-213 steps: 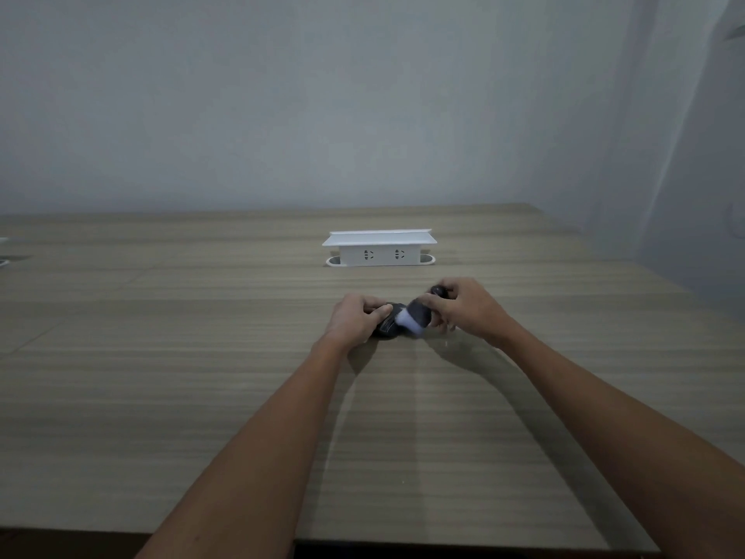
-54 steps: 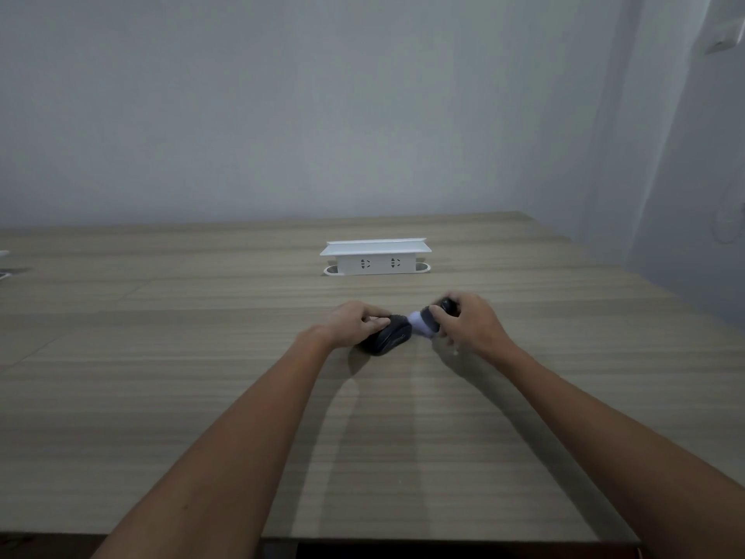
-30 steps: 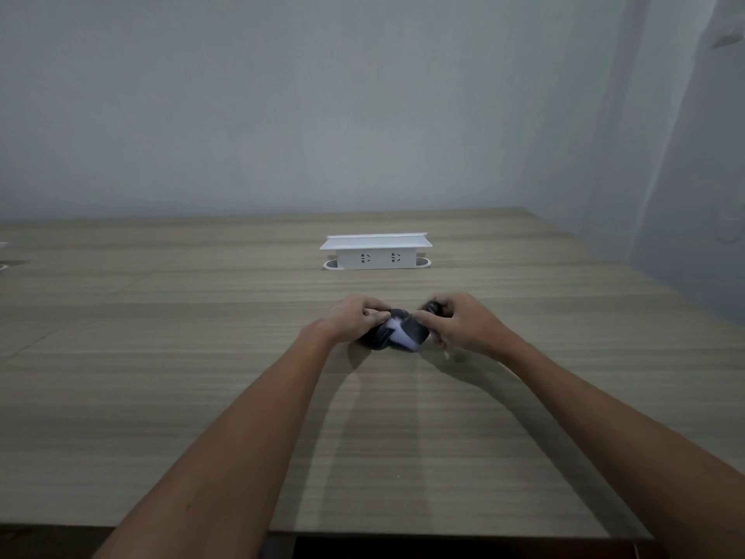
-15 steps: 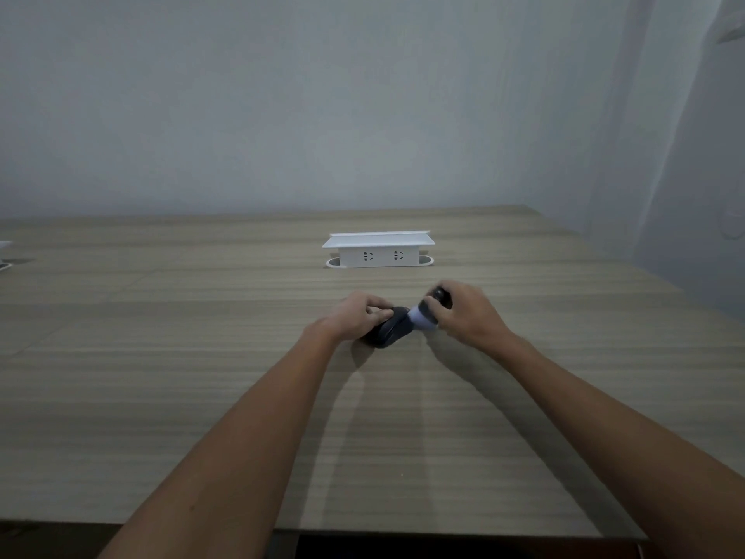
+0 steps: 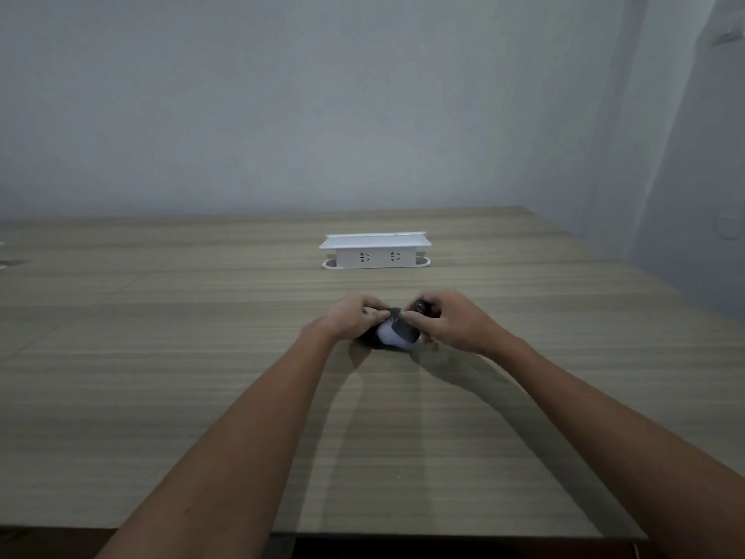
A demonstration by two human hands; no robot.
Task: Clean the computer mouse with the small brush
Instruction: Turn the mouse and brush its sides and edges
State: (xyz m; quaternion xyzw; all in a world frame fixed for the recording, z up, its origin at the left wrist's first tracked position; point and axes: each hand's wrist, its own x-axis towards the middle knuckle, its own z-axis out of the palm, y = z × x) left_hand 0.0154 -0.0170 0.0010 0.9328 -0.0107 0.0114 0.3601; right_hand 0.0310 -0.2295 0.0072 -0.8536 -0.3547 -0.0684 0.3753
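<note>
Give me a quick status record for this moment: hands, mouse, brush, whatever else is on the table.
left hand: holds the mouse steady on the table
right hand: grips the brush
mouse: dark, on the table between the hands, mostly covered
brush: pale bristles against the mouse
socket box: white, behind the hands, untouched
table: wood-grain

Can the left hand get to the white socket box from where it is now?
Probably yes. The left hand is closed on the mouse, so it would have to let go first. Between it and the white socket box lies only bare table, though actual reach can't be judged from this view.
</note>
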